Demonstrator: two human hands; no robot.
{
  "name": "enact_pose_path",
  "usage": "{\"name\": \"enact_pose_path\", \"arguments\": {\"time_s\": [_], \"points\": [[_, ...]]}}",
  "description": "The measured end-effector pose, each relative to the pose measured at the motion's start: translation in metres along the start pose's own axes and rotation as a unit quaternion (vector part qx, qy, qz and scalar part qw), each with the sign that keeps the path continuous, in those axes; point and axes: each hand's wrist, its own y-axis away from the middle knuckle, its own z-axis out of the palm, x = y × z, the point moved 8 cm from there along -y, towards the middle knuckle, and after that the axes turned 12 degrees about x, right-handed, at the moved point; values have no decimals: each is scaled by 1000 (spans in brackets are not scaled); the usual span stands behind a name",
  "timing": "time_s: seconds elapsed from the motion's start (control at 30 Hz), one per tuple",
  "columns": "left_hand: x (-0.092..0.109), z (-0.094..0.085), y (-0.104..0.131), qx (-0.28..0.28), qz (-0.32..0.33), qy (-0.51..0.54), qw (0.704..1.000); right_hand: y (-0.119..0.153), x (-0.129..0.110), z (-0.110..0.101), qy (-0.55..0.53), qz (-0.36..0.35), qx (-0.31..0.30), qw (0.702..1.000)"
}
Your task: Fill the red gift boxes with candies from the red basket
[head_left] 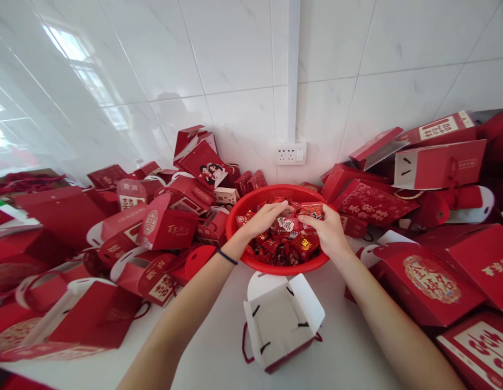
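A red plastic basket (278, 269) holds many red-wrapped candies (276, 246). Over its back left part, my left hand (271, 215) reaches in among the wrappers, fingers bent and their tips partly hidden. My right hand (327, 225) is at the basket's right side, thumb and fingers closed on a red candy packet (311, 210). The two hands are close together but apart. Just in front of the basket stands an open box (279, 325), white inside, with its flaps spread and dark red cord handles at its sides; no candy shows in it.
Red gift boxes are piled to the left (170, 227) and to the right (428, 279) of the basket, some overlapping. Behind, a tiled wall (235, 65) carries a socket (291, 154) and a vertical white conduit (293, 70). The white tabletop (219, 336) shows around the open box.
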Motion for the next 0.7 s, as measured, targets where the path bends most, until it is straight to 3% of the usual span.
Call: {"name": "enact_pose_path", "arguments": {"time_s": [0.07,0.17,0.33,0.43,0.6,0.7], "points": [[-3,0,2,-14,-27,13,999,-2,0,-3,-4,-4,18,1000],[1,2,4,-33,-8,20,999,-3,0,-4,-8,-1,21,1000],[9,-3,2,21,44,69,996,0,1,0,-7,24,-6,1000],[9,-2,1,24,49,80,995,3,1,4,-4,34,-30,999],[11,-9,1,33,52,36,997,2,0,3,3,23,-19,1000],[4,-20,4,5,-2,-35,999,0,-2,0,-7,12,2,1000]]}}
